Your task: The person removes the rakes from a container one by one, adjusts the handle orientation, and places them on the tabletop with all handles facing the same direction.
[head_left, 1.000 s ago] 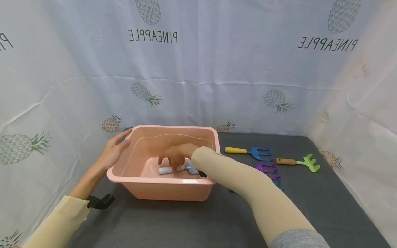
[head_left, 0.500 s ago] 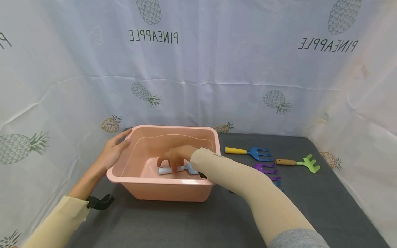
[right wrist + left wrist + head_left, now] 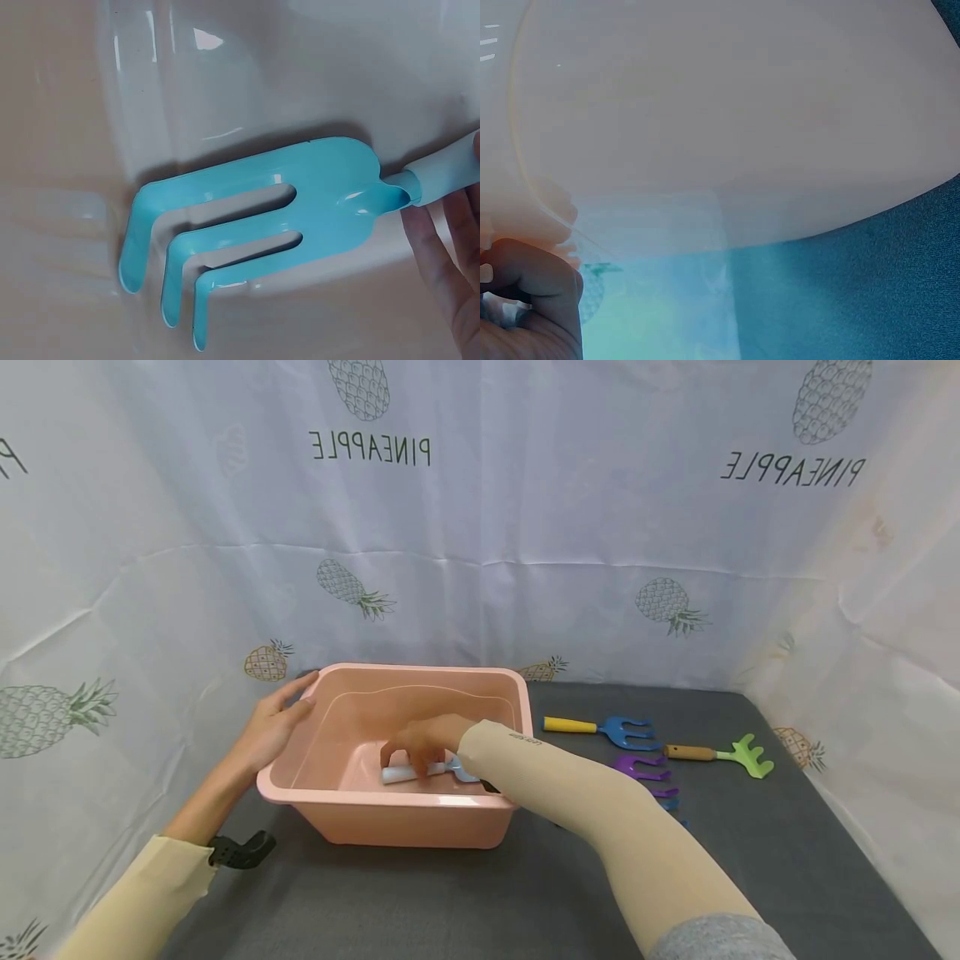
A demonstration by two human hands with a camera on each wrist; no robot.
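Observation:
A pink plastic basin (image 3: pixel 427 797) stands on the dark grey table. My left hand (image 3: pixel 276 727) grips the basin's left rim, the thumb on the inner side; in the left wrist view the curled fingers (image 3: pixel 532 274) show at the lower left. Inside the basin my right hand (image 3: pixel 429 742) pinches the pale handle of a light blue hand rake (image 3: pixel 337 180). The rake lies along the basin floor, its three bent tines toward the right end in the head view. My right wrist and sleeve hide much of its head there.
Right of the basin lie a blue hand rake with a yellow handle (image 3: pixel 570 725), a green one with a wooden handle (image 3: pixel 690 752) and a purple one (image 3: pixel 641 767). My right forearm partly covers the purple one and more blue tines. A pineapple-print curtain (image 3: pixel 480 527) hangs behind.

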